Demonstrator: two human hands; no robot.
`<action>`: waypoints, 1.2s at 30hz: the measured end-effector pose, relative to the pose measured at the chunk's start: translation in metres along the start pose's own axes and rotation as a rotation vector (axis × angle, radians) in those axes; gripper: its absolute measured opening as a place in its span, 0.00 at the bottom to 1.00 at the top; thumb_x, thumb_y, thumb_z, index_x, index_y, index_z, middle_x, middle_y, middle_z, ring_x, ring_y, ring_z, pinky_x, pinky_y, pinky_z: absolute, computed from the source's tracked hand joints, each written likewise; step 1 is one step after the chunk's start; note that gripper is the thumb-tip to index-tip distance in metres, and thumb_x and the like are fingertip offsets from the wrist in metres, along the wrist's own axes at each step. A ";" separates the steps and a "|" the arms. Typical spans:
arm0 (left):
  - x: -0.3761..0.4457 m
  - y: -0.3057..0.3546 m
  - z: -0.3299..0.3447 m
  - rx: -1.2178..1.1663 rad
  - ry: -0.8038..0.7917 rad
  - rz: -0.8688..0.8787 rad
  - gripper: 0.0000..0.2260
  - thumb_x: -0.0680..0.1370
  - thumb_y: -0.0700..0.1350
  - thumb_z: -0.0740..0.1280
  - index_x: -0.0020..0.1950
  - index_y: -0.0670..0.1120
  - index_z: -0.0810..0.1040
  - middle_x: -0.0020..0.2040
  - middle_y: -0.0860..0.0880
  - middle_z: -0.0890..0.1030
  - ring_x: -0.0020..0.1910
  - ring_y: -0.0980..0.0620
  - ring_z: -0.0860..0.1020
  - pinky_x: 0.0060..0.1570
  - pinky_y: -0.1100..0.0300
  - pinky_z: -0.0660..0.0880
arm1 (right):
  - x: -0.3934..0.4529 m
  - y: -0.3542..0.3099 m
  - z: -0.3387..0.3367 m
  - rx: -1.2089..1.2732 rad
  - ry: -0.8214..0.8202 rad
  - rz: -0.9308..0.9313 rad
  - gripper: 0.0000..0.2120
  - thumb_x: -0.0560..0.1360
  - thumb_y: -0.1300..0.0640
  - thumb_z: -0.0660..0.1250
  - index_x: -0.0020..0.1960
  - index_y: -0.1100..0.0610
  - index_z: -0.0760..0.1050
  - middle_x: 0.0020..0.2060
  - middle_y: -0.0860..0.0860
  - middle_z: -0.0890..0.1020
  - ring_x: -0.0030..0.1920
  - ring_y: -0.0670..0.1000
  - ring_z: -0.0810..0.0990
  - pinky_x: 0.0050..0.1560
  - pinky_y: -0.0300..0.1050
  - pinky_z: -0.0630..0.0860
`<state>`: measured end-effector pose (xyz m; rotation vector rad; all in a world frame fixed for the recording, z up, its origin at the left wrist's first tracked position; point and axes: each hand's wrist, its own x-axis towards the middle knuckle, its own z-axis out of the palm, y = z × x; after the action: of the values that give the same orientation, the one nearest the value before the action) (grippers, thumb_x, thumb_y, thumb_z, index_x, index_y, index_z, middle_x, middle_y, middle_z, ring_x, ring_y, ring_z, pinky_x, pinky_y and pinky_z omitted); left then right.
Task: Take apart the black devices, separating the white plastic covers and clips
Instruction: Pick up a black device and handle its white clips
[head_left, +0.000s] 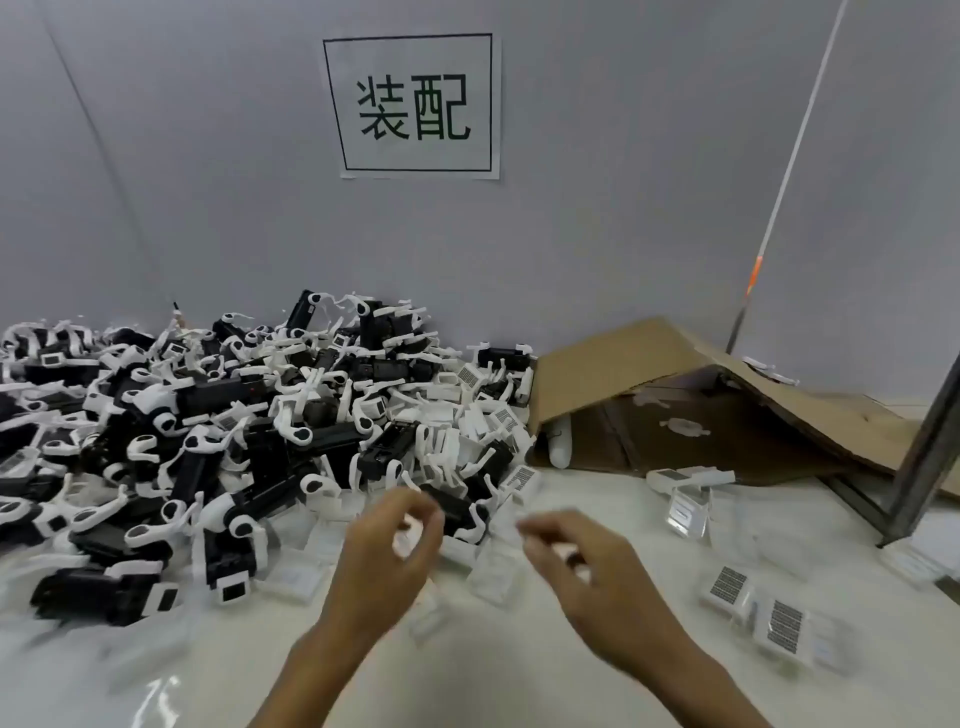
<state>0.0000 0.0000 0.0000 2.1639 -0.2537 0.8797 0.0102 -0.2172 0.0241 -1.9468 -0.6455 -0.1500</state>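
Observation:
A big heap of black devices (218, 415) with white plastic covers and clips fills the left and middle of the white table (493, 675), up to the wall. My left hand (387, 551) hovers at the heap's near edge, its fingers curled towards the thumb. My right hand (576, 566) is level with it on the right, fingers bent downwards. Both hands are blurred by motion, so whether either holds a small piece is unclear. Loose white covers (483, 571) lie on the table between and under the hands.
A torn flat cardboard box (701, 395) lies at the back right with a few white pieces on it. White parts with barcode labels (753, 608) are scattered at the right. A dark metal frame post (930, 441) stands at the right edge. A paper sign (415, 104) hangs on the wall.

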 end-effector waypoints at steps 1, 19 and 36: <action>0.013 -0.011 0.010 0.026 0.024 -0.047 0.06 0.78 0.40 0.71 0.47 0.51 0.79 0.44 0.59 0.81 0.45 0.57 0.79 0.49 0.58 0.77 | 0.019 0.009 0.011 -0.004 0.108 0.046 0.08 0.81 0.57 0.66 0.55 0.45 0.78 0.53 0.39 0.82 0.53 0.39 0.79 0.48 0.29 0.74; 0.024 -0.064 0.043 0.245 0.101 0.007 0.08 0.75 0.35 0.73 0.53 0.41 0.85 0.55 0.48 0.85 0.64 0.46 0.77 0.66 0.43 0.73 | 0.083 0.076 0.071 -0.096 0.434 -0.088 0.01 0.74 0.55 0.76 0.44 0.51 0.85 0.43 0.35 0.82 0.52 0.49 0.78 0.56 0.52 0.74; 0.014 -0.028 0.050 -0.539 -0.190 -0.274 0.18 0.70 0.69 0.71 0.55 0.62 0.84 0.54 0.55 0.86 0.57 0.56 0.83 0.54 0.66 0.76 | 0.066 0.034 0.034 1.238 0.248 0.897 0.11 0.79 0.60 0.61 0.47 0.64 0.80 0.33 0.62 0.82 0.23 0.54 0.81 0.20 0.39 0.75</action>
<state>0.0484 -0.0163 -0.0300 1.7199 -0.2466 0.3902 0.0773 -0.1740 0.0058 -0.8191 0.3319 0.4676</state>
